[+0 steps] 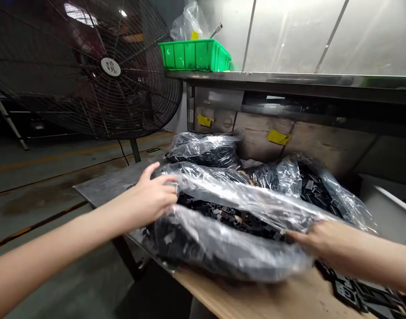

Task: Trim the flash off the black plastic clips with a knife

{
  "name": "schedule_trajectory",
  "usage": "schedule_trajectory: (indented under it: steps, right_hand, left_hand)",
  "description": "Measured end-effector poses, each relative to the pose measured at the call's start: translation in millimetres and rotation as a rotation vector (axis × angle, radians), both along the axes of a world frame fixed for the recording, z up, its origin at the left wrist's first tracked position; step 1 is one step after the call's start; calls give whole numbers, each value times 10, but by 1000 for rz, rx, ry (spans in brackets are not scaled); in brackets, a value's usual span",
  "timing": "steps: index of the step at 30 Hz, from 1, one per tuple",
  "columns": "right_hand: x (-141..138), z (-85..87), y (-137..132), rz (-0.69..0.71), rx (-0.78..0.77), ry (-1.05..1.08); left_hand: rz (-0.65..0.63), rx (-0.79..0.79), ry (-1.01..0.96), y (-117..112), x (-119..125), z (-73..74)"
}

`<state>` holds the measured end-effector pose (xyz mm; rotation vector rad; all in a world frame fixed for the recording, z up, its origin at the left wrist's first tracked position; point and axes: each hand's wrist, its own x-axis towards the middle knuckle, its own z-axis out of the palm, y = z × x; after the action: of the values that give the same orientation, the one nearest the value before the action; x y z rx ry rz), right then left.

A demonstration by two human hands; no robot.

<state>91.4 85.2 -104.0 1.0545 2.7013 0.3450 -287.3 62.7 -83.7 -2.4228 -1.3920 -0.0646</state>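
Observation:
A large clear plastic bag [223, 248] full of small black parts [223, 212] lies at the table's front edge, its mouth spread wide. My left hand [156, 192] has its fingers curled over the left end of the bag's rim, with the thumb raised. On the opposite end, my right hand [322, 239] grips the rim, thumb towards the opening; motion smears it a little. Flat black plastic pieces [352, 288] lie on the table below my right forearm.
Behind stand another filled plastic bag [204, 148] and an open bag of black parts [312, 186]. A metal shelf [289, 79] overhangs the back, carrying a green bin [194, 55]. A big caged fan [110, 66] stands at left. A grey-white container [389, 208] sits at right.

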Motion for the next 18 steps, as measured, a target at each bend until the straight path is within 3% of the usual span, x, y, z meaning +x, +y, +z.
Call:
schedule_trajectory:
  steps: [3,6,9,11,14,18]
  right_hand:
    - [-231,345,388,53,169,-121]
    - [-412,846,757,-13,381,-89]
    - [-562,1305,986,-80,594,-25]
    - [-624,1480,1041,-107,681,6]
    - [-603,1460,1003,-112,690,20]
    - [-390,1065,801,-93,619,23]
  left_hand:
    - [100,178,22,363,-170,253]
    - [220,384,-13,632,-316,646]
    - [340,624,-81,725,-405,1017]
    - [381,694,-105,681,-424,1131]
    - [399,721,-109,489,-397,1038]
    - [316,612,-92,93,-306,687]
